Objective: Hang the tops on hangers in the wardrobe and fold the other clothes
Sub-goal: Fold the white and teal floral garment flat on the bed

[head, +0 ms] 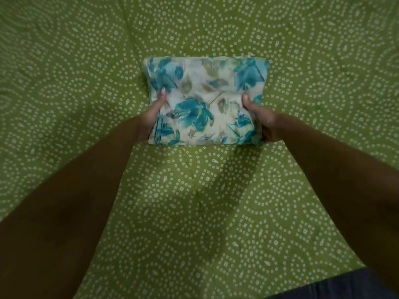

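Left hand (154,114), right hand (262,119), gripping folded floral garment (207,102) between them

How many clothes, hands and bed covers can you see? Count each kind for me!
Folded floral cloth: 1
Hands holding it, left hand and right hand: 2
Green dotted bedsheet: 1
Dark blue fabric at the bottom corner: 1
Total: 5

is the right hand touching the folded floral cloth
Touching: the head view shows the right hand gripping the folded blue-and-cream floral cloth, thumb on top.
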`<action>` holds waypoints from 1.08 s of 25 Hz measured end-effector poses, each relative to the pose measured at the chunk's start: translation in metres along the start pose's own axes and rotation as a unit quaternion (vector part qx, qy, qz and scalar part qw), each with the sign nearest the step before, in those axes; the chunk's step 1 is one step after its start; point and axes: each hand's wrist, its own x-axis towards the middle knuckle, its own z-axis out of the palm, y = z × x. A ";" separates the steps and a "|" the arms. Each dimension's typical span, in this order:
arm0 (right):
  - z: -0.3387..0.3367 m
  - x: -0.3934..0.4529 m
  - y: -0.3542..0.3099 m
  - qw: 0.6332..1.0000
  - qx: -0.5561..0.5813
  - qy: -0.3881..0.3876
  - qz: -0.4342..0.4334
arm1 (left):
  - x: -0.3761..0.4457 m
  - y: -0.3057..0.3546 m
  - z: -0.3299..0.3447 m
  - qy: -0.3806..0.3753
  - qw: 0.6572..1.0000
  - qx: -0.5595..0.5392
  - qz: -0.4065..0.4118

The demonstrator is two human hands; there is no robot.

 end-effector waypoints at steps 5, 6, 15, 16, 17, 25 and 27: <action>0.009 -0.007 0.011 0.998 0.023 0.041 -0.029 | -0.003 -0.013 -0.001 -0.006 0.998 0.064 0.009; 0.012 -0.016 0.017 0.997 0.032 0.059 -0.041 | -0.008 -0.021 -0.001 0.012 0.997 0.073 0.023; 0.061 -0.084 0.139 0.904 -0.199 0.352 -0.142 | -0.118 -0.140 0.035 0.411 0.806 0.420 0.066; 0.075 -0.086 0.136 0.864 -0.244 0.385 -0.215 | -0.119 -0.135 0.058 0.432 0.754 0.473 0.145; 0.090 -0.083 0.130 0.841 -0.282 0.370 -0.275 | -0.110 -0.133 0.079 0.390 0.728 0.524 0.209; 0.094 0.043 0.040 0.788 -0.407 0.373 -0.271 | 0.045 -0.052 0.078 0.336 0.634 0.669 0.195; 0.081 0.052 0.026 0.774 -0.408 0.398 -0.277 | 0.051 -0.036 0.071 0.338 0.632 0.662 0.219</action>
